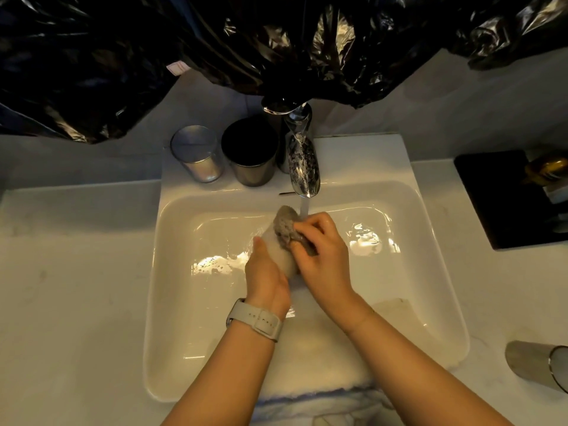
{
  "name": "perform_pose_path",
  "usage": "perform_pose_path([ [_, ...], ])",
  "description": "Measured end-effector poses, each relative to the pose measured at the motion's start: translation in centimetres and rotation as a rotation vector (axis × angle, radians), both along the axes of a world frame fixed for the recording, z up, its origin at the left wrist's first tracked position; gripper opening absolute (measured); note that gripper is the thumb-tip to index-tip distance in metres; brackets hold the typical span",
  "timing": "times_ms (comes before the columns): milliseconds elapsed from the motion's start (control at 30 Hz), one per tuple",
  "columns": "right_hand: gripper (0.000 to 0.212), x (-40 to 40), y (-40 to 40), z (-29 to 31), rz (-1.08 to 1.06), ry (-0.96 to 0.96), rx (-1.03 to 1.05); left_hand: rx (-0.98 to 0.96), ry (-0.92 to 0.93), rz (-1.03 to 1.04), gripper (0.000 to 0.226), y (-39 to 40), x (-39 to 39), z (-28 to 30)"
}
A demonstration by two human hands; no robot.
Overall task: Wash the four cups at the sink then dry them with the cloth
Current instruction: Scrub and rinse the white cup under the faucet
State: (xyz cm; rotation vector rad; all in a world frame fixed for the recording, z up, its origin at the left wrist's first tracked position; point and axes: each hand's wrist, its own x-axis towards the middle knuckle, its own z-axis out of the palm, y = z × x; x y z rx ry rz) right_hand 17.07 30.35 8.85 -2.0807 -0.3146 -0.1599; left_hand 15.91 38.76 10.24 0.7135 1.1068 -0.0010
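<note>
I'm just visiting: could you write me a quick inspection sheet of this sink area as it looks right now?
Surface: white sink, tap running.
Job's things: pale cup under scrub; clear cup and dark cup on the ledge; metal cup on its side; white cloth on the front rim.
Clutter: black tray.
Grippers: left hand holds the cup; right hand presses a grey scrubber.
Cables: nothing seen.
Surroundings: black plastic sheeting.
</note>
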Motion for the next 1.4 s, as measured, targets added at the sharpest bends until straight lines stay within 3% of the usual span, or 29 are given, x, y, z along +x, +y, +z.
perform_pose_path([
  [200,0.015,3.3,0.7,1.1,0.022,0.005,-0.182,0.391,-0.093,-0.162,0.035,-0.2,-0.2,-0.3],
  [333,0.021,0.3,-0.6,1.2,0.213,-0.068,-0.228,0.465,-0.133,-0.225,0.035,1.0,-0.1,-0.3],
  [500,0.011,2.9,-0.7,1.5,-0.027,0.035,-0.084,0.501,-0.147,-0.278,0.03,0.5,-0.5,0.2],
  [600,0.016,1.8,-1.1,1.0,-0.015,0.099,0.003,0.517,-0.175,-0.292,0.029,1.1,-0.4,0.2],
  [733,0.006,0.8,-2.6,-0.4,0.024,0.272,0.15,0.555,-0.174,-0.361,0.023,2.1,-0.9,-0.2],
  [833,0.01,1.9,-2.7,0.2,-0.089,0.631,0.394,0.635,-0.207,-0.487,0.022,2.8,-1.6,0.3],
  [933,0.019,2.3,-2.5,0.5,-0.203,0.928,0.56,0.752,-0.365,-0.696,0.019,3.3,-1.8,1.6],
  [1033,0.063,2.4,-2.8,0.3,-0.13,1.017,0.635,0.861,-0.48,-0.861,0.019,3.4,-1.3,2.2],
  [1067,0.066,2.4,-2.9,0.4,-0.063,1.026,0.652,0.893,-0.513,-0.886,0.021,3.4,-1.1,2.3],
  [1200,0.047,2.3,-3.2,0.1,0.108,1.109,0.807,0.964,-0.593,-0.966,0.027,3.5,-0.6,2.1],
  [1333,0.068,2.7,-2.4,-1.1,0.012,1.179,0.838,0.949,-0.61,-0.947,0.014,5.2,-0.8,1.2],
  [1400,0.074,3.0,-2.5,-1.5,-0.065,1.254,0.89,1.017,-0.535,-0.901,0.036,6.9,-1.0,0.1],
])
